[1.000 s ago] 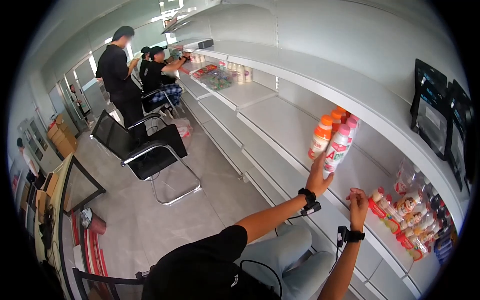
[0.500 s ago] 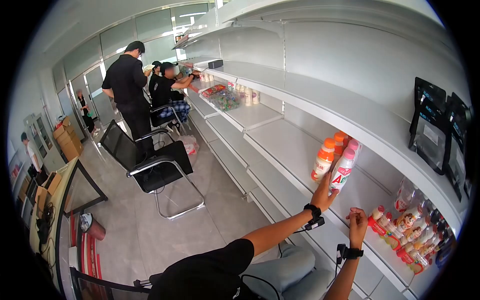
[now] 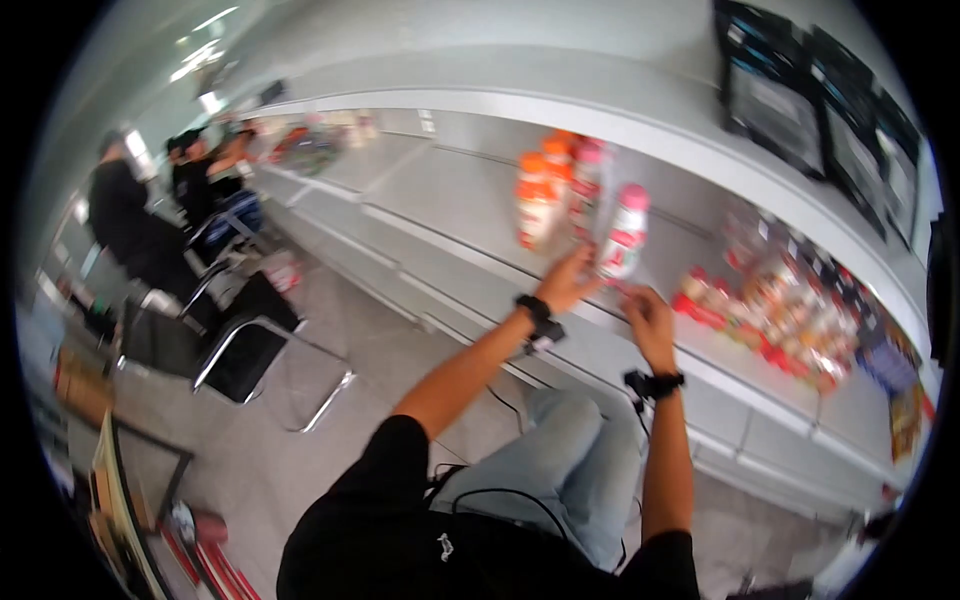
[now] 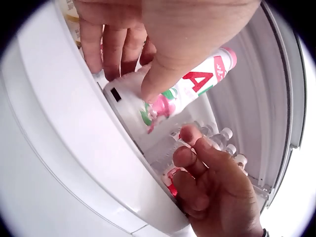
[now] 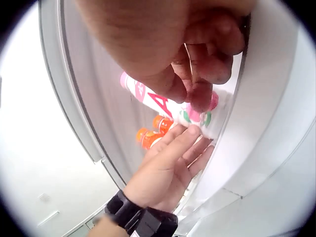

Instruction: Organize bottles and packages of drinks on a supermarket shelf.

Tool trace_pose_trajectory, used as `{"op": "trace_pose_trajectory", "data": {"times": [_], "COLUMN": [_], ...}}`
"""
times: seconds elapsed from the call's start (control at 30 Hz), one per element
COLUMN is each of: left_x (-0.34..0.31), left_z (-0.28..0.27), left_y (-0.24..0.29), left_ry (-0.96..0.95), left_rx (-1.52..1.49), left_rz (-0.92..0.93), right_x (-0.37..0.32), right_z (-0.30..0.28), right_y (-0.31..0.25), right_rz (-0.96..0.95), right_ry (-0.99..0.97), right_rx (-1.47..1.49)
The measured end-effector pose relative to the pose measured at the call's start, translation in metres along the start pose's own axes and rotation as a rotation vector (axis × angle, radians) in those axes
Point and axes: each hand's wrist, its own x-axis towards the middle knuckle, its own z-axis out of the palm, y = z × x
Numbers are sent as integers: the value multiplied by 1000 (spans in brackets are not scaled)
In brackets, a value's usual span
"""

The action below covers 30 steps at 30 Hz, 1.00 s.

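A white drink bottle (image 3: pixel 622 235) with a pink cap and a red "A" stands near the shelf's front edge. My left hand (image 3: pixel 568 283) holds its lower part; in the left wrist view the thumb lies across the front of the bottle (image 4: pixel 190 81), with the fingers around its far side. My right hand (image 3: pixel 652 325) hovers just right of the bottle, its fingers loosely curled around nothing. Left of it stand orange-capped bottles (image 3: pixel 537 205) and another pink-capped bottle (image 3: pixel 587 185). The right wrist view shows two orange caps (image 5: pixel 144 136) behind my left hand.
Plastic-wrapped packs of small bottles (image 3: pixel 775 310) fill the shelf to the right. Overhead runs an upper shelf edge (image 3: pixel 600 118) bearing black pouches (image 3: pixel 770 95). A black chair (image 3: pixel 245 345) stands on the floor at left, with people (image 3: pixel 140 215) beyond.
The "A" bottle has shifted right, away from the other bottles, with my left hand at its base. My right hand has come closer to it. The head view has turned right and down.
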Motion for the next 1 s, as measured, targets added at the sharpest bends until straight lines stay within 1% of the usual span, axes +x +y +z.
{"op": "trace_pose_trajectory", "data": {"times": [0.07,0.13,0.2,0.33,0.37,0.47,0.53,0.57,0.6,0.63,0.67,0.7,0.73,0.77,0.8,0.9,1.0], "left_x": [2,7,16,41,51,82,100,106,114,123,133,147,157,161,166,184,202], "left_z": [-4,0,3,7,10,19,30,38,43,47,51,63,70,75,80,95,102], "left_y": [6,15,5,2,-4,-20,-26,-11,-8,-5,-5,-27,-48,-37,-33,-36,-33], "left_ry": [-42,-48,-53,-118,-142,-208,-224,-217,-258,-299,-340,-332,-321,-307,-294,-236,-246], "left_rx": [85,135,136,124,101,109,129,61,20,-20,-60,-141,-101,-58,-16,77,124], "left_rz": [-33,-55,-62,-144,-166,-195,-209,-312,-346,-380,-414,-254,-275,-295,-318,-309,-412], "right_x": [5,10,13,15,16,17,17,15,14,11,10,10,10,8,8,7,7], "right_z": [7,10,12,15,10,13,14,15,15,15,14,13,13,13,13,13,13], "right_y": [-10,-8,-6,3,2,8,14,14,14,13,12,11,10,-11,-12,-15,-17], "right_rz": [61,92,110,94,141,50,25,16,7,40,-4,-49,-96,41,44,73,64], "right_ry": [5,22,31,160,97,198,213,233,253,223,219,217,216,223,222,237,235], "right_rx": [-47,-35,-14,68,-1,-51,-66,-78,-91,-42,-59,-75,-91,-72,-53,-24,-13]}}
